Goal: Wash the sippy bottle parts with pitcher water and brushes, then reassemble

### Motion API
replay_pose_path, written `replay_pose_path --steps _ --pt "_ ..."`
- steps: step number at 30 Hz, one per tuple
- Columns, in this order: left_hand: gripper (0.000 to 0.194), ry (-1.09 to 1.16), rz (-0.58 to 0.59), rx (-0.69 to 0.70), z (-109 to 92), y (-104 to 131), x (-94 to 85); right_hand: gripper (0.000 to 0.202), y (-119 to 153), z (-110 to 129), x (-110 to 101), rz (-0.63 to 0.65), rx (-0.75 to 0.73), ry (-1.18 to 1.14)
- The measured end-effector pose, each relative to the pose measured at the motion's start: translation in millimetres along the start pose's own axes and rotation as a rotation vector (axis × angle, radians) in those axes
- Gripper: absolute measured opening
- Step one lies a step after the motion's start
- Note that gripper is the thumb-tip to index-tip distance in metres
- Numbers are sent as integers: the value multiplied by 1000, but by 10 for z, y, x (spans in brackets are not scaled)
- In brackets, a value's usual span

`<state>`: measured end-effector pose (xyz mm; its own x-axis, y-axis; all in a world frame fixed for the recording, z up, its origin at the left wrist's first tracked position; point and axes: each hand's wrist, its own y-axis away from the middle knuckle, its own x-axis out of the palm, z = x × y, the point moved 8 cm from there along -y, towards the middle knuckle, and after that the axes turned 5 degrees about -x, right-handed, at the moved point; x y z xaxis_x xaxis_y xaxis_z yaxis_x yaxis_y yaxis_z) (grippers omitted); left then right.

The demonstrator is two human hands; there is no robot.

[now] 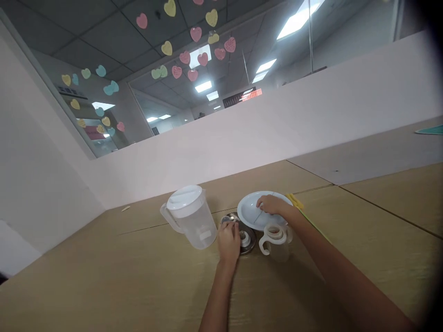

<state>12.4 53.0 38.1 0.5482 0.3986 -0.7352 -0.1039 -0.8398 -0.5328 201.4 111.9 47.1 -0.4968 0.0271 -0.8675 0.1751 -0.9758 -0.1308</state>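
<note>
Left hand (229,239) nearer, right hand (272,204) farther

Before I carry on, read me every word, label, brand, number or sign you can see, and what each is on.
Readable text: none.
Heart-shaped notes on the glass: faint marks on some, too small to read.
Red panel seen in the glass: too blurred to read.
Pale patch on the clear pitcher: no legible characters.
White dish: no lettering visible.
</note>
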Motion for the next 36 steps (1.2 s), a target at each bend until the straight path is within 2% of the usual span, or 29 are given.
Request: replay_pose_path --steps 4,7,10,15,17,18,20,25,30,36 --pt "23 174 -158 19 -77 -33 -219 21 -72 -136 225 19 21 25" --pt "24 290 -217 50 -189 -90 -302 17 -103 -167 203 -25 28 18" --pt "23 352 -239 62 -297 -161 -288 19 -109 -113 -26 -121 10 -31" --pt "17 397 -263 39 -373 -177 -168 21 98 138 -675 -348 -45 -180" --pt "13 420 -269 8 -359 -155 -129 30 282 291 -926 -465 -119 -454" --pt "11 444 -271 -13 -346 -148 -115 36 363 392 -995 -456 -168 -575" --pt "8 525 -271 -65 -318 -154 -91 40 507 594 -1082 -404 -237 -717" --pt "15 788 -267 -162 -330 -291 -53 19 707 851 -1210 -408 -306 -810" --pt "16 846 -241 -125 -485 -476 -27 13 679 831 -1241 -492 -363 -813" --pt "31 969 -232 -188 -543 -543 36 10 577 740 -1217 -643 -337 -694"
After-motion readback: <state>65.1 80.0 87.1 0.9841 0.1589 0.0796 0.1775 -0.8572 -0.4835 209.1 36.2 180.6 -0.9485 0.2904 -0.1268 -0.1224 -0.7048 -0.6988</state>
